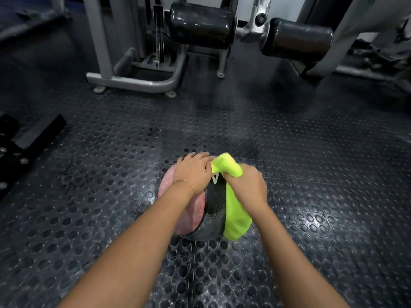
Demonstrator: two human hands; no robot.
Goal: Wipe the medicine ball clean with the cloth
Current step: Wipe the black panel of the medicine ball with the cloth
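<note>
The left grip presses flat atop the red-and-black textured medicine ball, likely heavy and grippy; the right grip alongside clenches the soft neon-yellow cloth.

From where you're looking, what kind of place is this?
Very likely a gym: a studded rubber floor, a weight machine's padded rollers behind, and a medicine ball being wiped with a green cloth.

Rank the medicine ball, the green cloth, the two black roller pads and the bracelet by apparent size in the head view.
1. Medicine ball.
2. Left roller pad and right roller pad: alike, so unranked; both lie farther off, so true size is unsure.
3. Cloth, bunched, partly under the right hand.
4. Bracelet.
</note>
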